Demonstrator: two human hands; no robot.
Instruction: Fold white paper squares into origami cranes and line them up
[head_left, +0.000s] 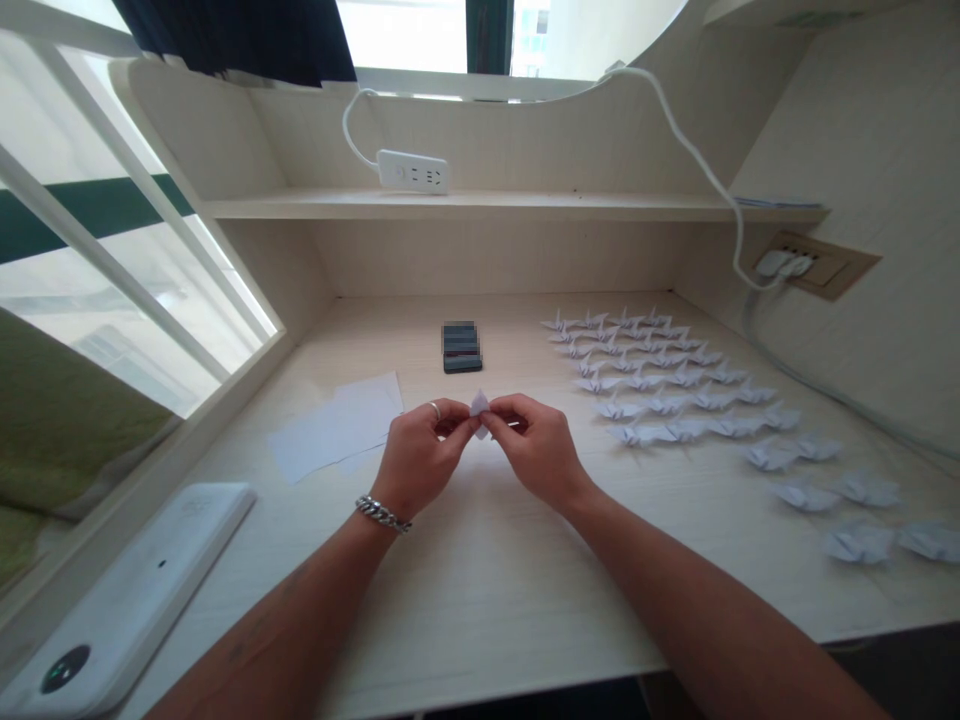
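Both hands meet above the middle of the pale wooden desk (480, 600). My left hand (416, 455), with a ring and a chain bracelet, pinches one side of a small folded white paper piece (478, 404). My right hand (536, 445) pinches the other side of it. The paper is held a little above the desk, its tip pointing up between the fingertips. Flat white paper sheets (330, 430) lie on the desk just left of my left hand.
Several rows of folded white paper cranes (660, 385) cover the right side of the desk. A dark phone (461, 350) lies behind the hands. A white flat device (127, 600) sits at the left edge. A power strip (412, 172) rests on the shelf; a wall socket (806, 265) is on the right.
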